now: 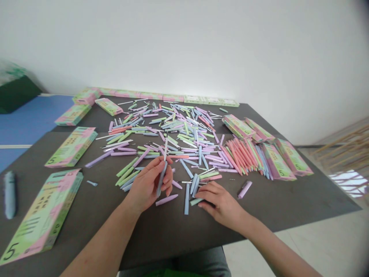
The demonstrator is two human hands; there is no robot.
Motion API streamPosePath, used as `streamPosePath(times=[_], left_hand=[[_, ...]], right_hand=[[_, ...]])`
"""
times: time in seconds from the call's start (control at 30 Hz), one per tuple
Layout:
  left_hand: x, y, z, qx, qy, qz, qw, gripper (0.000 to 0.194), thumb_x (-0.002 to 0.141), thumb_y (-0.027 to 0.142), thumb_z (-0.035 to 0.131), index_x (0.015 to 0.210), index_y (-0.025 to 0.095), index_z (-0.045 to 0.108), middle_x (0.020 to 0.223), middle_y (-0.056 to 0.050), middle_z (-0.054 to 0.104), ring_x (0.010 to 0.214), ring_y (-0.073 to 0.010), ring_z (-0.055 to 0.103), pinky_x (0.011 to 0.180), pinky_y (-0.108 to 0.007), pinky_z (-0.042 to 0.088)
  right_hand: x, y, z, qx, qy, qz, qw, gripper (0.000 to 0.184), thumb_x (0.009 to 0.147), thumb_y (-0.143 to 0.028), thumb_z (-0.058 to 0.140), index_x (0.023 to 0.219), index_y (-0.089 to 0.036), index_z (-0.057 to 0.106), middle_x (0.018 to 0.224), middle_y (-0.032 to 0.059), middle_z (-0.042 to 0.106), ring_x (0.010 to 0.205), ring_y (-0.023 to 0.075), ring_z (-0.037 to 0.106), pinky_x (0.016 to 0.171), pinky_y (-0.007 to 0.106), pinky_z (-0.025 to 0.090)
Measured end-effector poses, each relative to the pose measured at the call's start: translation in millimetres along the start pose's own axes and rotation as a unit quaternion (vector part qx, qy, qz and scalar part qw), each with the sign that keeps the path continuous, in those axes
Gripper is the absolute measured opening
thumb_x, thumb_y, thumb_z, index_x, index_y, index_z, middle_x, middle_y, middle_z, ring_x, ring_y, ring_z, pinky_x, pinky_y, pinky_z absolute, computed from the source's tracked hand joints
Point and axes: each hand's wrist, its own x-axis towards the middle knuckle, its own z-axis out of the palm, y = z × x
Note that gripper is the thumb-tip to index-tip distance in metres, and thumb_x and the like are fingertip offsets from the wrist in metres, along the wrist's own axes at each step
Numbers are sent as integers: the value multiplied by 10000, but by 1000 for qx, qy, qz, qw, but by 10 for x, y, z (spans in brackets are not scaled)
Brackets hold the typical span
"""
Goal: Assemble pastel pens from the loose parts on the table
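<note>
My left hand (151, 184) is closed round a blue pen barrel (161, 177) with a thin white refill sticking up out of it. It is held upright just above the dark table (288, 200). My right hand (220, 202) lies low on the table with its fingers curled over a pale green pen part (196, 201) at the near edge of a big heap of pastel pen parts (178, 134). Loose blue, purple and green barrels lie between the two hands.
Pastel printed boxes lie at the left (43, 215), (72, 146), along the far edge (161, 96) and at the right (292, 156). A row of assembled pens (245, 154) is beside the right boxes. A purple cap (245, 189) lies alone at the right. A blue item (10, 194) rests at far left.
</note>
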Motion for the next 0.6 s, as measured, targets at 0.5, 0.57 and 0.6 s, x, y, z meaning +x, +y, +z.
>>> streamPosePath(times=[0.5,0.57,0.6], left_hand=[[7,-15,-6,8,3,-2,1000,139,943,207,397,952,174,532,581,46,436,424,-79,396,382,-203,415],[10,-21,-14,6,3,-2,1000,142,943,208,398,946,174,536,581,45,437,423,-79,393,381,-204,414],[12,-24,-19,6,3,-3,1000,144,944,209,398,945,175,538,581,45,437,423,-78,392,382,-205,414]], right_hand=[[474,264,205,-41,26,-43,998,189,913,-202,510,1079,-160,590,1030,126,604,972,239,538,855,411,493],[542,278,226,-50,35,-44,997,189,920,-201,495,1078,-162,591,1027,130,606,971,240,545,852,416,499],[564,274,229,-54,40,-43,997,191,921,-201,491,1080,-161,591,1029,132,607,974,241,549,855,418,501]])
